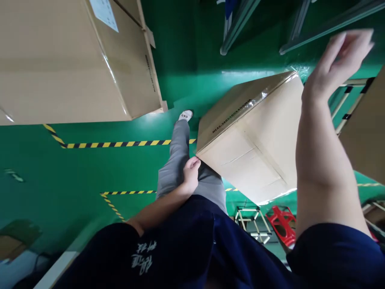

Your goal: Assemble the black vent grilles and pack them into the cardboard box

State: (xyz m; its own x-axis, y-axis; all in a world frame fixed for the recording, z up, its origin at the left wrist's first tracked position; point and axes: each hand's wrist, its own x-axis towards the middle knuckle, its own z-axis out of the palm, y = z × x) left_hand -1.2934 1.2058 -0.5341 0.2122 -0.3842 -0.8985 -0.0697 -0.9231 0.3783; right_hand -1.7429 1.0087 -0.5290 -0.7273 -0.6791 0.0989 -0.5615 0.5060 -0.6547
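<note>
A large carton [255,148] sits tilted between the hands. The left hand [191,172], fingers curled, meets its nearest corner; whether it grips, I cannot tell. The right hand [345,60], blurred, is released, loosely bent.

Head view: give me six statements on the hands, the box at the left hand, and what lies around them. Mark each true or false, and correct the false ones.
1. The left hand is at a corner of the box. True.
2. The right hand is inside the box. False: it is outside, past the box's upper right corner in the picture.
3. Black lettering shows on the box. True.
4. The stool is blue. False: it is red.
5. The carton at the upper left bears a pale label. True.
6. The tape on the floor is plain white. False: it is striped yellow and black.
</note>
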